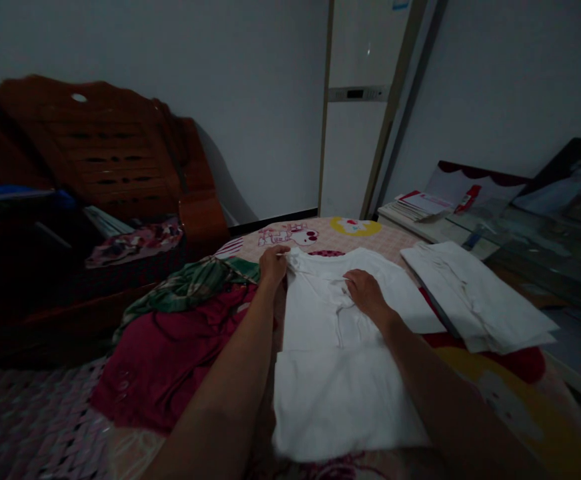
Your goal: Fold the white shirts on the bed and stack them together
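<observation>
A white shirt (315, 320) lies on the patterned tablecloth (245, 248), its lower part doubled over toward me. My left hand (273, 264) pinches the shirt's far left edge, by the shoulder. Over the middle of the upper part, my right hand (365, 292) has its fingers closed on the white fabric, where creases run down from it. Left of my left forearm are a crumpled dark red garment (185, 347) and a green plaid cloth (190, 283). A folded white garment (480, 293) rests at the right side of the table.
A carved wooden bench (110, 147) stands at the left, with a floral cloth (138, 243) on its seat. Against the back wall is a tall white air conditioner (358, 133). On the right, a low cabinet (435, 228) bears papers (423, 204) and a red item (468, 199).
</observation>
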The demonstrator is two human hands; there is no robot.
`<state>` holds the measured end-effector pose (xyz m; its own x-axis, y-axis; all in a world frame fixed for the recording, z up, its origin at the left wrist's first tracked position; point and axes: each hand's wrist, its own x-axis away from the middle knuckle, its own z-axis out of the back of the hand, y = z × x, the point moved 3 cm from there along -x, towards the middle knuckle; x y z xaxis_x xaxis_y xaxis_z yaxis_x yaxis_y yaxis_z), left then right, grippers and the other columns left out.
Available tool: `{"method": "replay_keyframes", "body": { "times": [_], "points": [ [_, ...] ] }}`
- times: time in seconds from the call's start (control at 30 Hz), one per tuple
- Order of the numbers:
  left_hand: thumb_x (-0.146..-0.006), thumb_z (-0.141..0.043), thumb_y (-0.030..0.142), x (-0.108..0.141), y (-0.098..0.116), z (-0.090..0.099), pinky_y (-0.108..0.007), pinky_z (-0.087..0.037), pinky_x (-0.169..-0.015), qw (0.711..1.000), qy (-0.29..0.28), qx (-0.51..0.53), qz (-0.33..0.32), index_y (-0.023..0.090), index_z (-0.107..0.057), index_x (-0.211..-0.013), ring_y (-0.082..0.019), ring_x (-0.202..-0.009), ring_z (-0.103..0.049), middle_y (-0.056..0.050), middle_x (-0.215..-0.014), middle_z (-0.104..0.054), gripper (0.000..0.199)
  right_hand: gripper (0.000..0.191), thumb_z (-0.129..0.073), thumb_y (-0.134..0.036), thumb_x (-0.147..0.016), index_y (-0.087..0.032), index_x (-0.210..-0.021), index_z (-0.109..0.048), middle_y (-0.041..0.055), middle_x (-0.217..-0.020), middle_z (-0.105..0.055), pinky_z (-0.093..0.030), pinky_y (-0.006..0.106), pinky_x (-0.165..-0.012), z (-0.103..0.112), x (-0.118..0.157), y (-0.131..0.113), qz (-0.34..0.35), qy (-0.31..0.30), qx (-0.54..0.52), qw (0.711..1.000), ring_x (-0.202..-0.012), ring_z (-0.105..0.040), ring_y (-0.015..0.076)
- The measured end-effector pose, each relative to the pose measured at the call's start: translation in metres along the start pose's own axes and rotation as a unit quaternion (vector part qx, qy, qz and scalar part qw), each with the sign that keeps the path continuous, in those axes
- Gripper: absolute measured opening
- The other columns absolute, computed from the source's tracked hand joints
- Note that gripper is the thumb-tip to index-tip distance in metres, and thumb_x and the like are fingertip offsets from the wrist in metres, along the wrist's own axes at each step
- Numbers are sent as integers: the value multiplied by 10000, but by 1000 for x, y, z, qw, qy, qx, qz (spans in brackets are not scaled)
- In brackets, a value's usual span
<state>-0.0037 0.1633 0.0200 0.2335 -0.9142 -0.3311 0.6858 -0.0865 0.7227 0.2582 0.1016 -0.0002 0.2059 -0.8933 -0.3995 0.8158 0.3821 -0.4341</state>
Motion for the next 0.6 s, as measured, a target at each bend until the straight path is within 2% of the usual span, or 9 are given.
{"method": "replay_keyframes", "body": {
  "times": [0.1, 0.2, 0.27, 0.37, 0.43, 0.5, 0.6],
  "points": [
    [-787, -468, 5, -5, 2, -5, -326, -461, -1022, 995, -44, -56, -70, 203, -747, -1025, -203, -1111, -622, -75, -1138, -687, 418, 187, -495, -210, -856, -190, -853, -680, 78, -878, -705, -453, 307, -832, 7, -4, -1, -25, 35, -66, 997, -842, -620, 212],
    [-802, -470, 14, -6, 0, -10, -327, -464, -1021, 987, -87, -105, -82, 199, -745, -1038, -215, -1124, -605, -99, -1184, -635, 407, 187, -513, -316, -844, -197, -791, -647, 4, -701, -631, -431, 260, -683, 18, -8, 0, -70, 86, -189, 976, -688, -567, 168],
    [-816, -497, 48, -5, -1, -12, -337, -471, -1013, 984, -96, -125, -83, 202, -746, -1012, -224, -1112, -604, -101, -1184, -623, 352, 211, -538, -374, -823, -195, -754, -627, -25, -626, -568, -402, 244, -615, 22, -10, 3, -102, 112, -260, 954, -620, -520, 148],
    [-824, -548, 113, -6, -2, -11, -351, -483, -995, 986, -73, -132, -64, 202, -743, -983, -237, -1088, -611, -98, -1120, -648, 267, 241, -594, -425, -776, -190, -778, -645, -39, -604, -556, -390, 235, -580, 21, -9, 5, -135, 95, -324, 932, -587, -506, 136],
    [-820, -579, 157, -6, -1, -7, -354, -485, -982, 990, -37, -125, -43, 198, -745, -975, -242, -1063, -623, -98, -1093, -663, 231, 236, -662, -402, -714, -182, -799, -669, -38, -615, -580, -398, 236, -584, 19, -8, 4, -131, 57, -319, 937, -593, -520, 135],
    [-810, -601, 188, -6, 1, -3, -355, -489, -959, 993, -11, -113, -26, 196, -752, -963, -243, -1026, -642, -93, -1061, -688, 215, 177, -698, -334, -657, -180, -740, -672, -36, -606, -587, -406, 239, -596, 17, -7, 2, -120, 34, -283, 951, -599, -528, 134],
    [-800, -612, 218, -6, 3, 0, -332, -503, -883, 997, -10, -76, -6, 196, -761, -931, -231, -935, -672, -68, -942, -736, 198, 133, -660, -308, -665, -191, -627, -612, -35, -569, -572, -420, 242, -585, 17, -6, 0, -133, 40, -289, 947, -576, -535, 135]
  ]
}}
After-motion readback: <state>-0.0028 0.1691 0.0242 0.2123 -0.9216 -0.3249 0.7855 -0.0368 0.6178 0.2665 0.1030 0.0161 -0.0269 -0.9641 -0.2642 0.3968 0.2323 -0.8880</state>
